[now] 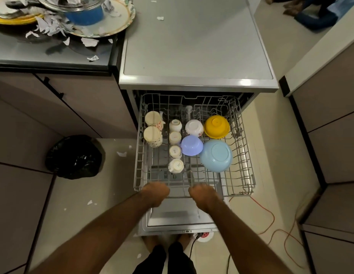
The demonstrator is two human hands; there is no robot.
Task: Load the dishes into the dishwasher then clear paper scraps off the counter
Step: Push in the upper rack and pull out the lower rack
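Grey wire dishwasher rack (243, 155) pulled out, frame centre, holding upturned pale blue plastic bowl (216, 155), yellow bowl (216, 126), white cups (175, 137). Left hand (155, 192) and right hand (203, 194) curl over its front rail, blurred. Torn white paper scraps (89, 42) on glossy grey counter (53, 56), upper left; stacked plates (120, 18) cut off there. Beige tiled floor (113, 204), black bin bag (73, 157) left.

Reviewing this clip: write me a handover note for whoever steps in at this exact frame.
Hands: left hand and right hand both grip the front rail of the pulled-out rack.
Done: cups and bowls sit upside down in it.
Left: plates and a glass bowl on the counter, paper scraps around them and on the floor.
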